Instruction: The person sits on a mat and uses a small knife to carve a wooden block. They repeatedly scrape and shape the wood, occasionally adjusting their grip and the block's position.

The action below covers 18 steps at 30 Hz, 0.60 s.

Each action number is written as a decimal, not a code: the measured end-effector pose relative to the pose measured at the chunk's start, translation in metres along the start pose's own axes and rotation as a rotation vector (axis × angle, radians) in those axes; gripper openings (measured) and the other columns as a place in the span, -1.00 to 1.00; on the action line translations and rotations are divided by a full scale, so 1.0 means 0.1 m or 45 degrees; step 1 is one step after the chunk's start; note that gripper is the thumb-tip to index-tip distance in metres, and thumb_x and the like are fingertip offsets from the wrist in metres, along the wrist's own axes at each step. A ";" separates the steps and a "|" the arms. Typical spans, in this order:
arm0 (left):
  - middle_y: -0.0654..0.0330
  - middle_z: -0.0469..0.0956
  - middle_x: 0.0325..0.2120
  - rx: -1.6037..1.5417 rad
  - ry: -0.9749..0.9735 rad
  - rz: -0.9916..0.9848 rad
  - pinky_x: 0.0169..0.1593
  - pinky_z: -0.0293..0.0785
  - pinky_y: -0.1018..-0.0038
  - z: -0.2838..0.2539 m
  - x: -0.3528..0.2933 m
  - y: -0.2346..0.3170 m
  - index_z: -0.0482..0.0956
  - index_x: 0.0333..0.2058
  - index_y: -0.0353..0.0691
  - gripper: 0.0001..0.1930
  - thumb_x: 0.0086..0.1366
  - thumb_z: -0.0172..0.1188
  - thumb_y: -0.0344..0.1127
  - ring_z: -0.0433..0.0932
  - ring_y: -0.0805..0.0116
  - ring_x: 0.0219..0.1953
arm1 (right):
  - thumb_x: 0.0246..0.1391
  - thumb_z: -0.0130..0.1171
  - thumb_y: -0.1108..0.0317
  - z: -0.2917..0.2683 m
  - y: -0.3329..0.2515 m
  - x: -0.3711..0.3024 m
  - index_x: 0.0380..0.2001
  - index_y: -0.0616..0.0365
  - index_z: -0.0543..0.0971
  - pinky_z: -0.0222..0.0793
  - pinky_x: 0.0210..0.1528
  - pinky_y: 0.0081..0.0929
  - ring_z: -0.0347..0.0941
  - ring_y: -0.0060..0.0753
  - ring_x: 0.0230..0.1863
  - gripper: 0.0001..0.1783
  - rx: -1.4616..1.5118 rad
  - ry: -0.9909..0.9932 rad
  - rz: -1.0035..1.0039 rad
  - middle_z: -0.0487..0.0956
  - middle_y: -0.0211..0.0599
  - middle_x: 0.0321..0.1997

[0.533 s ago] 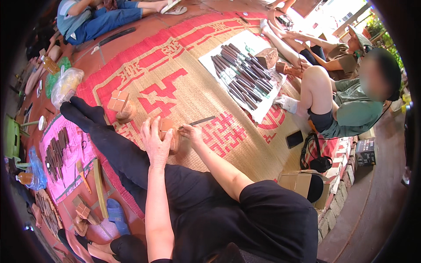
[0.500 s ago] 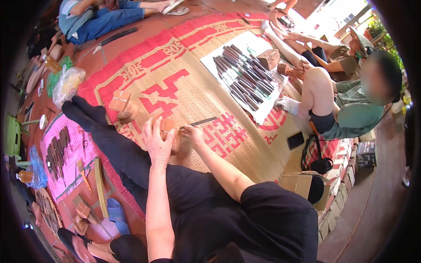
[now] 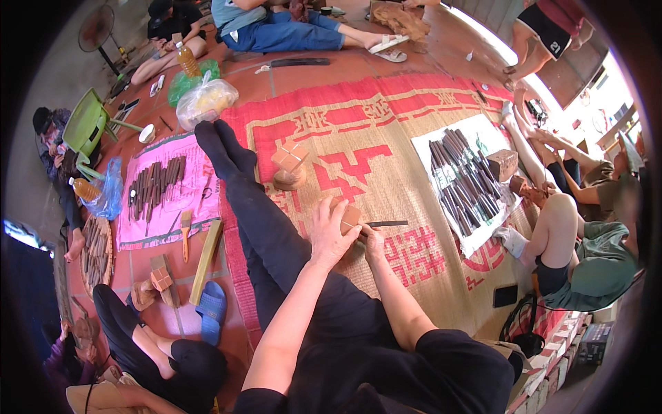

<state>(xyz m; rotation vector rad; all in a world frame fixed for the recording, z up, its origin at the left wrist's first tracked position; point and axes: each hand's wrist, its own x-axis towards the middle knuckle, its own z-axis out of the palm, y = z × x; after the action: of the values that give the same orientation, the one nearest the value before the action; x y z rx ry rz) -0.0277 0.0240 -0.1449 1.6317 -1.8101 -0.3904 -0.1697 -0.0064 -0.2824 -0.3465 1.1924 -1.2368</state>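
Note:
My left hand (image 3: 329,233) lies over a small reddish-brown wooden block (image 3: 351,217), fingers bent across its top and side. Close on its right, my right hand (image 3: 373,243) pinches a thin, dark, flat strip (image 3: 389,223) that looks like a blade or file. The strip's free end points right, over the mat. Its inner end is hidden behind the fingers, so I cannot tell whether it touches the block. Beyond my hands, another wooden block (image 3: 289,156) with pale lines rests on a rounded wooden piece (image 3: 289,181).
My outstretched legs (image 3: 265,207) lie along the left of the woven mat (image 3: 358,276). Several dark tools lie on a white sheet (image 3: 431,148) at right and a pink cloth (image 3: 131,228) at left. A phone (image 3: 505,297) and a seated co-worker (image 3: 593,241) are at right.
The view has swung left, so the scene sits farther right. Both hands stay at the block, and the dark strip now lies more level in the picture.

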 end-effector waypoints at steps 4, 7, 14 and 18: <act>0.01 0.13 0.15 0.046 -0.007 -0.004 0.25 0.02 0.10 0.01 -0.01 0.05 0.35 0.09 -0.10 -0.34 -0.02 0.28 -0.09 0.04 -0.03 0.24 | -0.05 0.24 0.43 -0.19 0.06 0.11 -0.38 0.27 0.48 0.52 -0.41 -0.51 0.54 -0.36 -0.46 -0.81 0.132 0.033 -0.101 0.56 -0.22 -0.44; 0.02 0.12 0.17 0.067 -0.003 0.003 0.26 -0.03 0.08 0.03 -0.01 0.03 0.35 0.09 -0.09 -0.33 -0.03 0.27 -0.06 0.00 -0.04 0.26 | -0.06 0.25 0.43 -0.17 0.05 0.11 -0.37 0.25 0.51 0.51 -0.40 -0.51 0.54 -0.39 -0.46 -0.83 0.156 0.019 -0.044 0.57 -0.23 -0.43; 0.02 0.12 0.18 0.137 -0.006 0.041 0.26 -0.06 0.06 0.00 0.00 0.03 0.37 0.08 -0.08 -0.34 -0.04 0.26 -0.04 -0.01 -0.05 0.27 | -0.07 0.24 0.41 -0.05 0.01 0.07 -0.41 0.26 0.54 0.47 -0.42 -0.59 0.52 -0.43 -0.47 -0.85 0.075 0.018 -0.060 0.58 -0.24 -0.46; 0.02 0.12 0.18 0.113 0.002 0.051 0.26 -0.06 0.06 -0.01 0.01 0.06 0.37 0.08 -0.08 -0.34 -0.04 0.26 -0.05 -0.01 -0.06 0.26 | -0.07 0.26 0.40 -0.10 -0.01 0.06 -0.40 0.26 0.54 0.47 -0.41 -0.59 0.52 -0.43 -0.46 -0.83 0.142 0.006 -0.053 0.58 -0.24 -0.45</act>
<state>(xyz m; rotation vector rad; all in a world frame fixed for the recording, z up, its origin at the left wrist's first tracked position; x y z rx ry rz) -0.0314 0.0246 -0.1400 1.6517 -1.8799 -0.2949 -0.1793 -0.0080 -0.2886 -0.2866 1.1201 -1.3351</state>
